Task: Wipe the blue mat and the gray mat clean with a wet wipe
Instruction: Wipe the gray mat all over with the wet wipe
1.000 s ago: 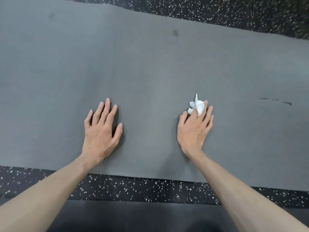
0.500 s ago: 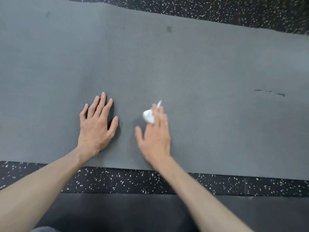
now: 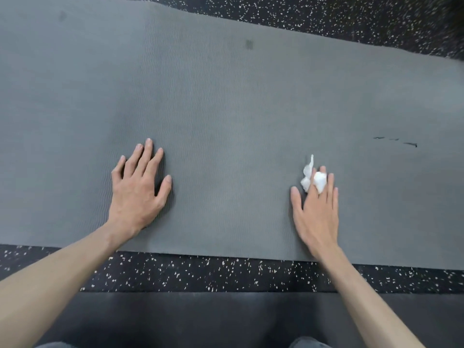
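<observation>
Gray foam filled most of the head view: the gray mat [image 3: 226,109] lay flat on a black speckled floor [image 3: 226,275], its long axis running left to right across the frame, its near edge just in front of the person. The left hand [image 3: 139,189] rested flat on the mat, fingers straight and fanned, holding nothing (a brace, by the look of it). The right hand [image 3: 316,209] lay to its right, well apart from it, fingers extended and pressing the crumpled white wet wipe [image 3: 313,180] down onto the mat; part of the wipe poked out between and beyond the fingertips. Dark streaks [image 3: 396,141] sat on the mat farther right and a little beyond the wipe, so the right hand was clearly the nearer one. A dark smudge [image 3: 249,44] lay farther off, toward the far edge. The blue mat was not in view.
</observation>
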